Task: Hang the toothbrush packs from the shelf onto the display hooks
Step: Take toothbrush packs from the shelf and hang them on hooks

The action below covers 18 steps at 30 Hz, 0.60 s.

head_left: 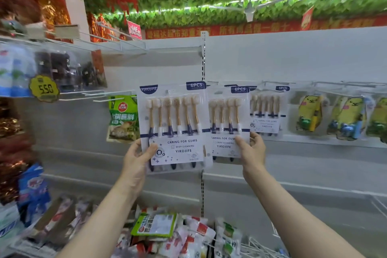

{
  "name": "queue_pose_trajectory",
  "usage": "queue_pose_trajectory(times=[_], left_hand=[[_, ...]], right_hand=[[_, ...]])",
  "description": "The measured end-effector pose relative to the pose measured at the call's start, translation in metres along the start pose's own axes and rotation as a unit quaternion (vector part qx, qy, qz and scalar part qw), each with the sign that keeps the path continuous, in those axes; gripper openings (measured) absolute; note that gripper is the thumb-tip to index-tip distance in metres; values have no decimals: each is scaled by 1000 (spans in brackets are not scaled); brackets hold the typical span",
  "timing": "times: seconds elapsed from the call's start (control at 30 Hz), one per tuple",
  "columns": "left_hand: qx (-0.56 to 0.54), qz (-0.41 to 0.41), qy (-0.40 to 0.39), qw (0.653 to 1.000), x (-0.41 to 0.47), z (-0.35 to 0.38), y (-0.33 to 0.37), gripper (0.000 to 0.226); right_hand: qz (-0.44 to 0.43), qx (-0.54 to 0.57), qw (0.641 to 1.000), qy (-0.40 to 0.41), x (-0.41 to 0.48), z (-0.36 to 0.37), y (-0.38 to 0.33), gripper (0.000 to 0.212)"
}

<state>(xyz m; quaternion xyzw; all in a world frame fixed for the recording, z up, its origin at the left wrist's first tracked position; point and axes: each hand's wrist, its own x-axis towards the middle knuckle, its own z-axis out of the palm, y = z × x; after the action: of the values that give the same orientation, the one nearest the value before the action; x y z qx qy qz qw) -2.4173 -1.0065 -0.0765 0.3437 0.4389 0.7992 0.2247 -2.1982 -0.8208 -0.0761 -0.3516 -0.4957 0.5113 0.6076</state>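
Left hand (pixel 136 159) pinches the lower-left corner of the front toothbrush pack (pixel 176 123), held up at hook height. Right hand (pixel 251 148) grips the second pack (pixel 229 119). Judgement: keep the front pack level and ease its top hole straight onto a hook (pixel 109 92).

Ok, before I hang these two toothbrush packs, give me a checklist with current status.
1. Left hand grips the near pack by its lower left corner: ok.
2. Right hand grips the second pack at its lower right edge: ok.
3. Near pack's hang hole visible and unblocked: ok.
4. Second pack threaded on a hook: cannot tell, its top is partly covered.
5. Bare hooks free to the left of the near pack: ok.
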Motion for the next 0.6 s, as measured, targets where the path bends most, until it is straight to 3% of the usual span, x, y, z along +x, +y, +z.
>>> queue_pose_trajectory(times=[0.33, 0.47, 0.6], left_hand=[[4, -10, -25, 1000, 29, 4, -9, 28], [1, -18, -29, 999, 33, 6, -11, 30], [-7, -20, -32, 999, 31, 3, -13, 38]], right_hand=[[-20, -11, 1000, -6, 27, 16, 25, 49], [1, -12, 999, -33, 34, 14, 28, 33], [12, -23, 998, -51, 35, 14, 30, 31]])
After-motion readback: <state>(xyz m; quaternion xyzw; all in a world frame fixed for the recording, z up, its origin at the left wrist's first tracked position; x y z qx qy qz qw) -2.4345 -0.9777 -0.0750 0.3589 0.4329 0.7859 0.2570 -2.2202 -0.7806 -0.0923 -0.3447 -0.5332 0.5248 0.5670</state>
